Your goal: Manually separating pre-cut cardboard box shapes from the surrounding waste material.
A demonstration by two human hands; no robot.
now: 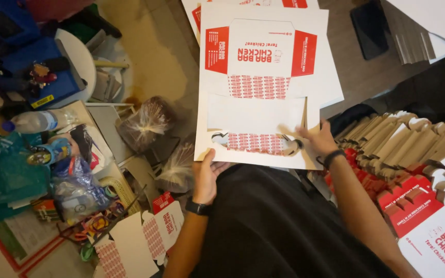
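Note:
A flat white cardboard sheet (263, 46) printed with a red and white die-cut box pattern lies in front of me on a stack of similar sheets. My left hand (208, 172) grips its near left edge, thumb on top. My right hand (318, 139) presses on the sheet's near right part, fingers spread over a cut-out panel. Both wrists wear dark bands. My dark-clothed lap (279, 226) fills the bottom centre.
A row of folded red and white boxes (413, 149) stands at the right. At the left lie a plastic bottle (37, 121), bags (148, 123), a blue case (37, 67) and clutter. A punched-out box blank (140, 239) lies at the lower left.

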